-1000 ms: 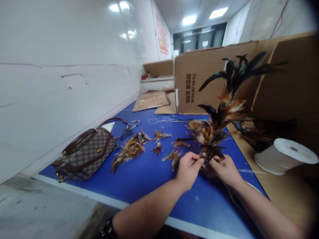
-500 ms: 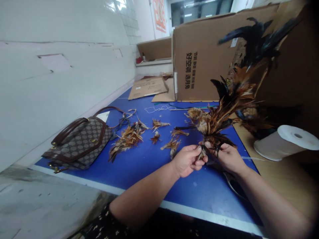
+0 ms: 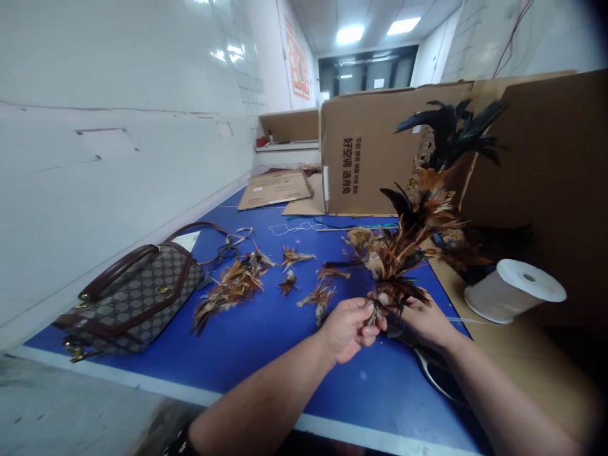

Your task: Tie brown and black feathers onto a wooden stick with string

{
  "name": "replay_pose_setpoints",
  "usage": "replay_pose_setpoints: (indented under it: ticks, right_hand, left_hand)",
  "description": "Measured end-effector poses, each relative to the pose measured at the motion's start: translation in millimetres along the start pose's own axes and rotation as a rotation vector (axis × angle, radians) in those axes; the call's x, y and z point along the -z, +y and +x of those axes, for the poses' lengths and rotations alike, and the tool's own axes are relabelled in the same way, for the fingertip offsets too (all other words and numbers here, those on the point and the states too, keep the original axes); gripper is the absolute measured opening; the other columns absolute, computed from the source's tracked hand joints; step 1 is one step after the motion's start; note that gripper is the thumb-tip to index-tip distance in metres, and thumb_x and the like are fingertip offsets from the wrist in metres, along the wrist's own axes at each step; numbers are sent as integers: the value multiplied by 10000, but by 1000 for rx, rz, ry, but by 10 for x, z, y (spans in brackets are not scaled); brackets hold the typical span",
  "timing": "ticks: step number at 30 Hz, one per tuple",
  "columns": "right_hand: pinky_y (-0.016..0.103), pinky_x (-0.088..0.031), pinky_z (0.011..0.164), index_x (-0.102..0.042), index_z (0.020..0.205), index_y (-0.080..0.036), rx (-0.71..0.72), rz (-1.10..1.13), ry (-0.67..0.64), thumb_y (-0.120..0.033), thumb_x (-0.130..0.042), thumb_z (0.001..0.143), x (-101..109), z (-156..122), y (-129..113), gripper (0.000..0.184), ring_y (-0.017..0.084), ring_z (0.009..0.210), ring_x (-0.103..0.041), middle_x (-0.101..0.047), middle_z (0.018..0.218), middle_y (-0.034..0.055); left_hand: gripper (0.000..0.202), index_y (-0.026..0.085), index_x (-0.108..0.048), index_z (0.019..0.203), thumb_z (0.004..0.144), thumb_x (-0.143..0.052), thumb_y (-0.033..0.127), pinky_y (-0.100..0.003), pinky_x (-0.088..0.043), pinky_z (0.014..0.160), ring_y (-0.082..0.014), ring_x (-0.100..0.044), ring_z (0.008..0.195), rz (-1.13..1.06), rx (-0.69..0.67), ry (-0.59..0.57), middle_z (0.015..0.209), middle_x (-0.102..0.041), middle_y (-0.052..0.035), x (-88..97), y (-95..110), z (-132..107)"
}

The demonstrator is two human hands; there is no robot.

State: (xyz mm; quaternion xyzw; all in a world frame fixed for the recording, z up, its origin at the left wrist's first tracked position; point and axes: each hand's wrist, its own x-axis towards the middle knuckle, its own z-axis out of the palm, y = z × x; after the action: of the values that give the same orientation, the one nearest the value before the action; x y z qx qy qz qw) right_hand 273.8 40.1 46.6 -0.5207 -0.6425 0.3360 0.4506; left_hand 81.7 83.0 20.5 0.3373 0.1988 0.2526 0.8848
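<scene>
My left hand (image 3: 349, 326) is closed in a pinch on a small bunch of feathers (image 3: 377, 311), at its pale stem end. Beside it, my right hand (image 3: 425, 320) has its thumb and fingers closed at the same spot, by dark feathers that partly hide them. Just beyond both hands rises a tall plume of brown and black feathers (image 3: 403, 244); whether either hand supports it I cannot tell. Under my right wrist, scissors with a dark handle (image 3: 434, 373) lie partly hidden. Loose feather tufts (image 3: 320, 294) lie left of my hands.
A larger feather pile (image 3: 232, 285) and a patterned handbag (image 3: 147, 297) lie on the blue table (image 3: 266, 361). A white spool (image 3: 503, 291) stands at the right, its ribbon running toward my hands. Large cardboard boxes (image 3: 370, 164) stand behind; flattened cardboard (image 3: 275, 188) lies at the back.
The camera view has tilted up, so the scene sits lower and somewhat left. Both hands stay together at the small feather bunch, with little change in their grip.
</scene>
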Motion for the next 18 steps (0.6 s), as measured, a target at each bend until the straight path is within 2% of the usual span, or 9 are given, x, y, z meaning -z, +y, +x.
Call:
replay_pose_setpoints:
  ticks: [5,11,18]
  right_hand:
    - [342,-592,810,-804,1041,-173,-45,79,-11,-524,-748,880,-40,-7,93,390,234,840,-712,-786,899,89]
    - [332,-593,802,-793,1049,-191,-69,123,16,-573,-765,844,-114,-3,159,434,258,930,-711,-789,908,80]
    - [428,-568,995,-802,1105,-198,-181,164,103,-606,-773,825,-229,-28,161,496,285,1011,-737,-801,1099,100]
  left_hand:
    - [456,95,-623,961,725,-902,368,-184,-146,472,-31,-404,528,-32,-18,37,801,-638,-70,-51,12,-21]
    - [454,120,-585,898,698,-920,352,-188,-156,464,-23,-397,522,-33,-141,105,790,-623,-33,-106,-31,-3]
    - [411,147,-547,837,708,-894,326,-198,-173,469,-31,-398,524,-23,-285,158,754,-600,0,-111,-102,35]
